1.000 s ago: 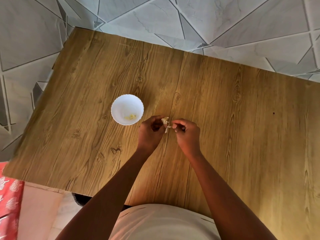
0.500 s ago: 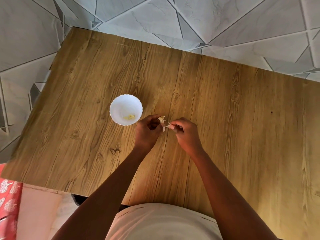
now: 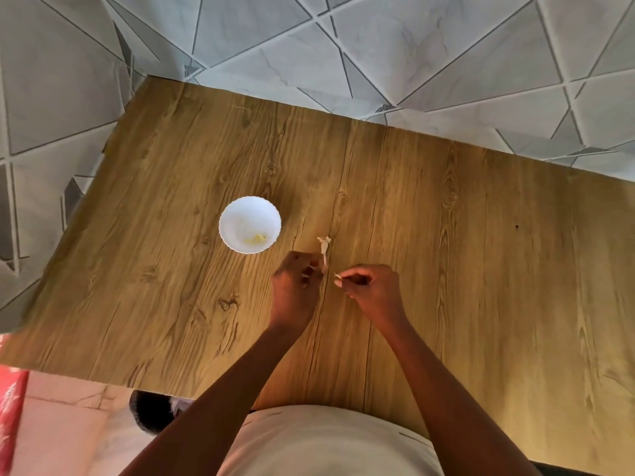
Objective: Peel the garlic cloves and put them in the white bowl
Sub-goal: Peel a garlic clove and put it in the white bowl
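Garlic clove (image 3: 311, 269) sits pinched in the left hand (image 3: 294, 286), a strip of skin (image 3: 323, 247) trailing off it; right hand (image 3: 372, 290) pinches a torn flake (image 3: 337, 276); peeling seems midway; next, drop the flake and strip the rest before the white bowl (image 3: 249, 224) on the desk (image 3: 446, 252).

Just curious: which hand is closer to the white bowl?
Left. The left hand sits just right of the white bowl; the right hand is farther right.

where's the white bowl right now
In the head view the white bowl stands on the wooden table, left of centre, just beyond and left of the left hand.
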`<move>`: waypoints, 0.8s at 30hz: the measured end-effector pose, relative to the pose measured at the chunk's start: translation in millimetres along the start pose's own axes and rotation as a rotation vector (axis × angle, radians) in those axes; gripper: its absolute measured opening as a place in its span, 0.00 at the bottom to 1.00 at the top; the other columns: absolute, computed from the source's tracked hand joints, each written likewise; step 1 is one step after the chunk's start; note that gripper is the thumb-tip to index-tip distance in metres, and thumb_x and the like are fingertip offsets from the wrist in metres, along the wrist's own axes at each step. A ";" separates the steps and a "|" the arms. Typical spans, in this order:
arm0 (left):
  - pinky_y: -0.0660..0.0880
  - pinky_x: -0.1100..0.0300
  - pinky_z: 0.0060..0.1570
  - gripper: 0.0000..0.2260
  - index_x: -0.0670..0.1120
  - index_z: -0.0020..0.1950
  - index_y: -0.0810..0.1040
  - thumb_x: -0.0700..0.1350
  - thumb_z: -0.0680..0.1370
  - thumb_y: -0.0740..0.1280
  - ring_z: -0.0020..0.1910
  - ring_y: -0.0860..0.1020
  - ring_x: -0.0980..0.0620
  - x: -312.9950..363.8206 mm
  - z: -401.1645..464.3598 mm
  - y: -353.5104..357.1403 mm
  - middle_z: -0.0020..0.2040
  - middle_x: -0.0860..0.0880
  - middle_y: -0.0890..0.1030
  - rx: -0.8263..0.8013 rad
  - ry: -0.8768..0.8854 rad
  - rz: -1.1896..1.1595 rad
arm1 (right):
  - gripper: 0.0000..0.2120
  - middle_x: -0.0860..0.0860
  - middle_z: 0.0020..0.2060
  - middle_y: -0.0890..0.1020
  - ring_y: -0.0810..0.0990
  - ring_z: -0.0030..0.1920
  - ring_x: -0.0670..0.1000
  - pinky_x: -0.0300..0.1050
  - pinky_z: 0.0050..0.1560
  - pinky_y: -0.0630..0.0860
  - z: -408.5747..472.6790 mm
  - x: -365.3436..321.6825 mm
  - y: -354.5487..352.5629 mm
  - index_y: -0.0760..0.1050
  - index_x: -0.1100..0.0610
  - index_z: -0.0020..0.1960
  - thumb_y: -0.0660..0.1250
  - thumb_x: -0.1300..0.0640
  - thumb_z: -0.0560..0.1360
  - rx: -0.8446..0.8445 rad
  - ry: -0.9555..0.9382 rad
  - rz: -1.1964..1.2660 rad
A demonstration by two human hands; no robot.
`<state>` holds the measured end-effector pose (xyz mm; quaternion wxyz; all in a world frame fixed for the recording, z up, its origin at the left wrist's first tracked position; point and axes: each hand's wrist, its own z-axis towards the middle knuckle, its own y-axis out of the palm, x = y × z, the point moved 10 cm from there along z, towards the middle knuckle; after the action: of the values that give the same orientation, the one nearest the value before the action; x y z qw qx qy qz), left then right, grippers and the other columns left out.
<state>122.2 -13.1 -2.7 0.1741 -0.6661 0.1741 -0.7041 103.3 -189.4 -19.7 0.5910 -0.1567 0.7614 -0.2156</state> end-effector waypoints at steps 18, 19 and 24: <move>0.74 0.64 0.35 0.07 0.42 0.45 0.86 0.36 0.80 0.69 0.32 0.78 0.57 -36.9 -40.5 4.9 0.36 0.45 0.84 -0.271 -0.319 -0.276 | 0.05 0.44 0.41 0.85 0.83 0.45 0.42 0.29 0.46 0.74 -55.6 -27.3 20.3 0.86 0.54 0.47 0.76 0.62 0.74 0.090 -0.108 0.020; 0.75 0.61 0.36 0.07 0.42 0.45 0.86 0.36 0.80 0.69 0.32 0.78 0.55 -40.4 -42.7 7.1 0.36 0.43 0.84 -0.278 -0.355 -0.289 | 0.05 0.43 0.40 0.86 0.84 0.44 0.44 0.33 0.47 0.77 -55.2 -23.4 20.0 0.86 0.54 0.47 0.76 0.62 0.74 0.083 -0.076 0.097; 0.77 0.62 0.36 0.05 0.45 0.44 0.85 0.39 0.78 0.73 0.33 0.80 0.56 -40.8 -51.4 6.8 0.35 0.49 0.84 -0.167 -0.370 -0.195 | 0.02 0.51 0.41 0.86 0.84 0.43 0.49 0.41 0.40 0.80 -51.2 -4.4 27.4 0.84 0.58 0.47 0.75 0.61 0.74 -0.067 0.083 0.330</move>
<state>73.0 1.1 -44.4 0.0782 -0.8096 0.1316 -0.5667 55.3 -156.4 -19.4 0.5807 -0.0400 0.8074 -0.0962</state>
